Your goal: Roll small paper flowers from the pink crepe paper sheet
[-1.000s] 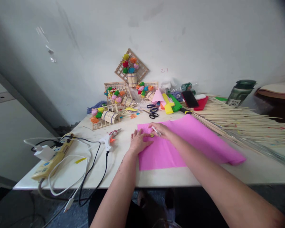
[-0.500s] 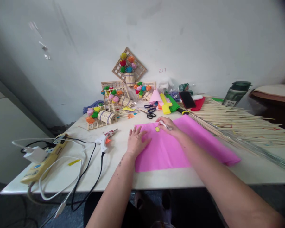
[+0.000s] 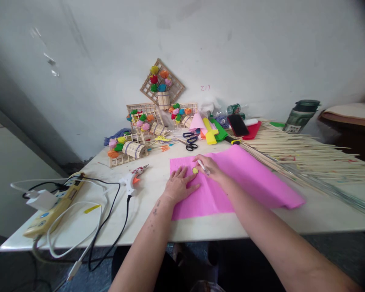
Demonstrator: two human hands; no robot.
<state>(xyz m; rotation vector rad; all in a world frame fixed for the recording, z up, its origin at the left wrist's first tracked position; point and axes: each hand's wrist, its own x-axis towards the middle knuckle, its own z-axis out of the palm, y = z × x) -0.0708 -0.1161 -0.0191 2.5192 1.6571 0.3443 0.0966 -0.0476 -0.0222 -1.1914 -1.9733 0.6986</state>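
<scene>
Currently the pink paper sheet (image 3: 231, 178) lies flat on the white table (image 3: 158, 219), near the front edge; matte, slightly creased, right end folded or doubled over. Left hand (image 3: 179, 185) is spread flat, palm down, fingers wide, pressing the sheet's left part. Right hand (image 3: 209, 167) pinches a white pen (image 3: 203, 167) in a writing grip, tip down on the sheet. Small yellow disc (image 3: 195, 170) sits on the paper between the two hands, touching or just beside the pen tip; can't tell which.

Containers: small stick-built baskets (image 3: 134, 149) at the back left hold coloured paper flowers (image 3: 117, 144); a diamond-shaped stick frame (image 3: 162, 83) on the wall carries a little stick pot with more flowers. Dark green bottle (image 3: 301, 117) stands at far right, lid on, contents not visible.

Also: glue gun (image 3: 133, 178) left of the sheet, scissors (image 3: 190, 140) behind it, long pile of bamboo sticks (image 3: 307, 152) to the right, power strip (image 3: 53, 207) with cables at far left.
</scene>
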